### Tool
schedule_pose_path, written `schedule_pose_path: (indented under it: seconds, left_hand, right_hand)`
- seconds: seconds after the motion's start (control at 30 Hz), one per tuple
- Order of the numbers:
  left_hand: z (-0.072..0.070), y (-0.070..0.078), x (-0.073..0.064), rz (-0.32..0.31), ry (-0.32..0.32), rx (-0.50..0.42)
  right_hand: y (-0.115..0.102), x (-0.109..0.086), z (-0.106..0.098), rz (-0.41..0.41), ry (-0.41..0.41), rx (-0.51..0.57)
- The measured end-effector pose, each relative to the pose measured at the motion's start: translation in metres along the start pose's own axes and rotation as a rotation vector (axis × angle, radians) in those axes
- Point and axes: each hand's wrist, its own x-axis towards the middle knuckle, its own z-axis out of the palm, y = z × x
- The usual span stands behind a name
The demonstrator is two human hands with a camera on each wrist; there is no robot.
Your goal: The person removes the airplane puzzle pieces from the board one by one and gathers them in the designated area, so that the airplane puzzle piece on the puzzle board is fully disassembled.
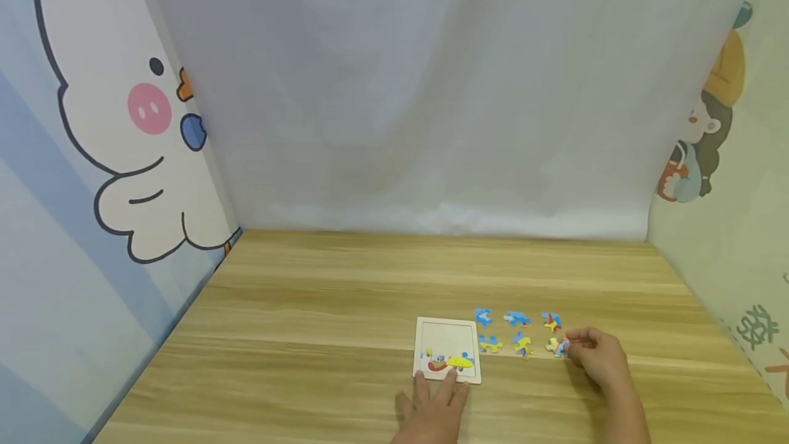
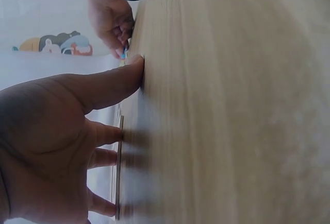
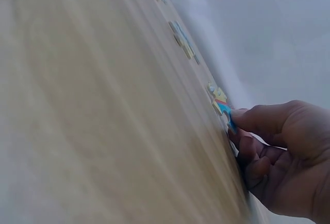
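A square wooden puzzle board [image 1: 448, 334] lies on the table, its lower part filled with coloured pieces. My left hand [image 1: 433, 406] rests at its near edge; in the left wrist view the extended fingertips [image 2: 109, 135] touch the board's edge and the thumb reaches down to the table. To the right of the board, my right hand [image 1: 599, 360] pinches a yellow, red and blue puzzle piece [image 3: 225, 108] between thumb and fingers. That piece is tilted, low over the tabletop; its lower end is partly hidden by the fingertips.
Between board and right hand, loose jigsaw pieces lie in two rows, among them a blue one [image 1: 516, 318], a yellow one [image 1: 522, 345] and a red-and-blue one [image 1: 551, 321]. The wooden table [image 1: 308, 307] meets a pale curtain [image 1: 431, 101] behind and printed panels at both sides.
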Motion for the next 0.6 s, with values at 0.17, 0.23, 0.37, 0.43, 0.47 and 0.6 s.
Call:
schedule_pose_path:
  seconds: [0.17,0.23,0.37,0.43,0.47,0.6]
  left_hand:
    - [0.001,0.001,0.001,-0.009,0.032,0.014]
    - [0.001,0.002,0.001,-0.013,0.049,0.029]
    - [-0.001,0.003,0.002,-0.02,0.073,0.073]
    - [-0.001,0.003,0.002,-0.02,0.084,0.084]
    - [-0.001,0.003,0.003,-0.021,0.085,0.089]
    - [0.003,0.003,0.005,-0.02,0.089,0.08]
  right_hand:
    - [-0.001,0.001,0.002,-0.015,0.014,-0.044]
    - [-0.003,0.002,0.003,-0.029,0.026,-0.06]
    - [-0.006,0.002,0.005,-0.055,0.035,-0.076]
    - [-0.008,0.001,0.006,-0.057,0.027,-0.07]
    - [-0.009,0.0,0.006,-0.059,0.027,-0.069]
    - [-0.013,-0.003,0.009,-0.087,0.039,-0.062]
